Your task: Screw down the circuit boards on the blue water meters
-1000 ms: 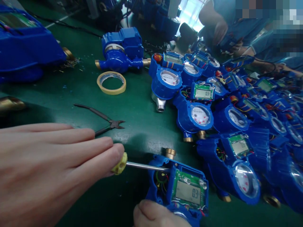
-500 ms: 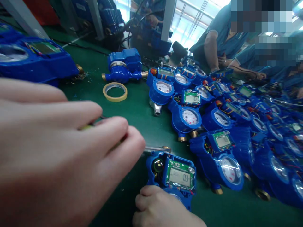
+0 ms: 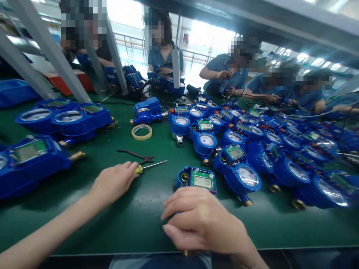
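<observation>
At lower left, the left hand (image 3: 113, 183) grips a yellow-handled screwdriver (image 3: 144, 167) with pressed-together fingers (image 3: 127, 168), just below side cutters (image 3: 137, 155) on the green tabletop (image 3: 92, 220). At lower centre, an opened blue water meter (image 3: 195, 179) lies just above the right hand (image 3: 204, 220), its fingers (image 3: 185, 209) pressed together.

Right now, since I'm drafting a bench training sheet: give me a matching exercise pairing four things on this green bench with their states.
1. yellow-handled screwdriver
2. roll of yellow tape
3. black-handled side cutters
4. open blue water meter

A. showing 03 on its LCD
B. handle against the left hand
C. lying near a complete blue meter
D. lying just beyond the screwdriver's shaft

Pairs: 1B, 2C, 3D, 4A
</observation>
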Motion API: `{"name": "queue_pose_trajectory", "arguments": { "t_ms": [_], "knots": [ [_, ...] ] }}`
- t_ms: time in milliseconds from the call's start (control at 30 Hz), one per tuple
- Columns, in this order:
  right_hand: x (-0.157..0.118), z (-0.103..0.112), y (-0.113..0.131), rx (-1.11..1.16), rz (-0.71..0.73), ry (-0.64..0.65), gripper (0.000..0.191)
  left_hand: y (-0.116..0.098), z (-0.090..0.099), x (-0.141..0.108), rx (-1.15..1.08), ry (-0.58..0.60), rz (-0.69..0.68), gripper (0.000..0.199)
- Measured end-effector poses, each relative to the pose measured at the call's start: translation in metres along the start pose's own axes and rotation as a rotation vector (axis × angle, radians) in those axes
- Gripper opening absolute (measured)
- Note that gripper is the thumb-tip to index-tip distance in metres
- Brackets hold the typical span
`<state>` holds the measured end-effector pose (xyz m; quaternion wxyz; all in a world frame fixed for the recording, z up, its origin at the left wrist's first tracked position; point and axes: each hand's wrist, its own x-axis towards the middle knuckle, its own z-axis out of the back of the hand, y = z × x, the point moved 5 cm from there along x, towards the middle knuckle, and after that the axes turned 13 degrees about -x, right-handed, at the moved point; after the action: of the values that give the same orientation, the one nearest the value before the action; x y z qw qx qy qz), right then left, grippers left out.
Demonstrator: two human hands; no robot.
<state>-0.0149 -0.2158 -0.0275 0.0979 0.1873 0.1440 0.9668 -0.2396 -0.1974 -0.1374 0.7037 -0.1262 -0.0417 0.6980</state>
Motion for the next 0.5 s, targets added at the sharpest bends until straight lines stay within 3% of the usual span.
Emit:
{"name": "queue_pose_trajectory", "arguments": {
  "t_ms": [100, 233, 367, 500],
  "knots": [
    [-0.03, 0.023, 0.004, 0.076, -0.236, -0.27, 0.023, -0.009, 0.001, 0.0, 0.042, -0.064, 0.008, 0.033],
    [-0.088, 0.029, 0.007, 0.004, -0.665, -0.494, 0.029, -0.03, 0.019, 0.0, -0.007, -0.132, 0.006, 0.032],
    [-0.124, 0.006, 0.011, 0.011, -0.841, -0.58, 0.025, -0.073, 0.041, 0.004, -0.165, -0.132, -0.088, 0.038],
    [-0.127, -0.037, 0.009, 0.13, -0.863, -0.597, 0.057, -0.117, 0.046, 0.015, -0.244, -0.068, -0.146, 0.042]
  ]
}}
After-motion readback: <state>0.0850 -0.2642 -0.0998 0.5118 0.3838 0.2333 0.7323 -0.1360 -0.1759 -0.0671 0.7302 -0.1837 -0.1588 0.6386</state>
